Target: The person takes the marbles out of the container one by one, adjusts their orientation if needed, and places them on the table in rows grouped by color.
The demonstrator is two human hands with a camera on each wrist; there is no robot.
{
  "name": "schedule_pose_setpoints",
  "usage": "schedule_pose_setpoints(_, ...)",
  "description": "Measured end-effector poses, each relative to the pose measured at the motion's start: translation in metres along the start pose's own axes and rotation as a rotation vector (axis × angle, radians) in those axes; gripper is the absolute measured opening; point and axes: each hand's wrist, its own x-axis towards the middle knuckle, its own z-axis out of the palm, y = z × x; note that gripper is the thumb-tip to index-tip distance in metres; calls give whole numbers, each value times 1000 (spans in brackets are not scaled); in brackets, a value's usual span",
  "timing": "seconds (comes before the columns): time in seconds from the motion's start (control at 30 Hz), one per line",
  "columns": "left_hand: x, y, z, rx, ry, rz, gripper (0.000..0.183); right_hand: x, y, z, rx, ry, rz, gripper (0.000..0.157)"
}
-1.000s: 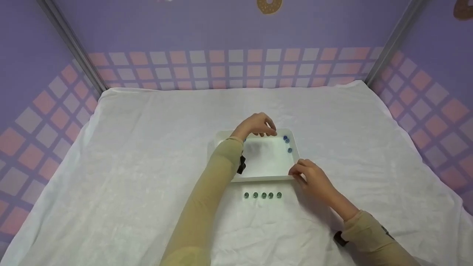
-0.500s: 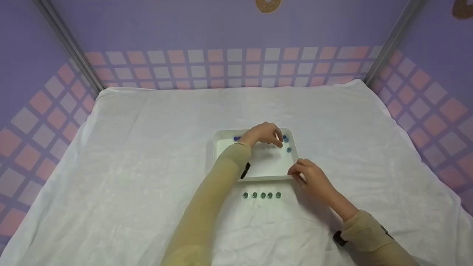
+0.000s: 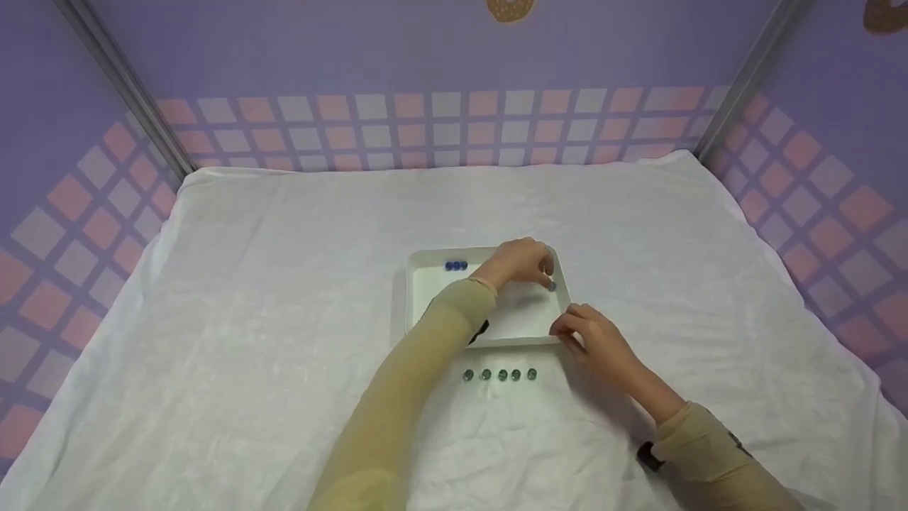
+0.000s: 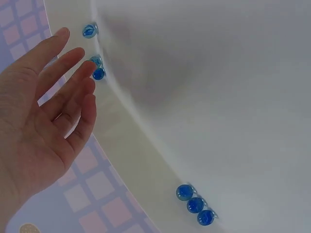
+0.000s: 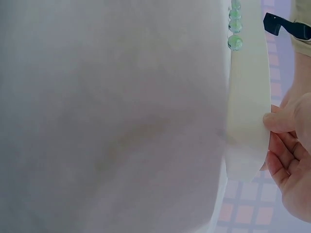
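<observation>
A white rectangular tray [image 3: 489,341] lies on the cloth. My left hand [image 3: 521,261] hovers over its back right corner, fingers loosely bent and holding nothing. In the left wrist view, a pale blue swirled marble [image 4: 89,31] sits near the fingertips, and two touching blue marbles [image 4: 98,74] lie partly behind them. Three dark blue marbles [image 3: 456,266] touch in a row along the tray's back wall. With thumb and fingers, my right hand [image 3: 596,337] pinches the tray's wall at the front right corner. Several green marbles [image 3: 502,375] line up on the cloth before the tray.
White cloth [image 3: 284,284] covers the table, wrinkled near the front. Purple walls [image 3: 454,57] with pink and white checks enclose the back and both sides. My left forearm [image 3: 418,369] crosses over the tray's front wall.
My left hand has moved right and slightly nearer over the tray, to the marbles at the right end, uncovering the three dark blue ones. My right hand keeps its hold on the tray.
</observation>
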Motion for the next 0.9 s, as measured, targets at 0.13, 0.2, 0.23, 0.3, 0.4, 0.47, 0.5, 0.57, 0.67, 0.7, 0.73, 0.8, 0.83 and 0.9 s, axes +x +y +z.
schedule_pose_setpoints(0.13, 6, 2, 2, 49, 22, -10, 31, 0, 1, -1, -1, 9, -3, 17)
schedule_pose_setpoints(0.2, 7, 4, 4, 70, 28, -27, 31, 0, 1, 0, 3, 8, -4, 17)
schedule_pose_setpoints(0.23, 7, 5, 4, 76, 30, -36, 30, 0, 1, 0, 2, 3, -3, 16)
schedule_pose_setpoints(0.3, 8, 8, 4, 83, 33, -54, 28, 0, 1, 1, 0, -5, -3, 15)
schedule_pose_setpoints(0.4, 7, 12, 4, 92, 38, -67, 25, 0, 1, 1, 1, -18, 2, 13)
schedule_pose_setpoints(0.47, 8, 15, 4, 102, 42, -79, 23, 0, 1, 0, 2, -17, 2, 13)
schedule_pose_setpoints(0.5, 9, 16, 4, 113, 44, -88, 23, 0, 1, 0, 5, -17, 4, 13)
schedule_pose_setpoints(0.57, 11, 19, 4, 132, 49, -109, 23, 1, 1, -1, 10, -16, 8, 13)
schedule_pose_setpoints(0.67, 15, 23, 6, 155, 57, -140, 24, 1, 1, -1, 15, -19, 16, 13)
schedule_pose_setpoints(0.7, 16, 24, 7, 161, 58, -147, 24, 1, 1, -1, 16, -20, 18, 13)
schedule_pose_setpoints(0.73, 17, 26, 7, 165, 58, -152, 23, 1, 1, -1, 18, -19, 16, 13)
schedule_pose_setpoints(0.8, 19, 28, 8, 174, 56, -159, 23, 1, 2, -1, 20, -14, 8, 14)
schedule_pose_setpoints(0.83, 19, 29, 8, 176, 53, -162, 23, 1, 2, -1, 22, -10, 2, 14)
schedule_pose_setpoints(0.9, 19, 31, 9, 176, 47, -167, 24, 1, 2, 0, 25, -1, -12, 14)
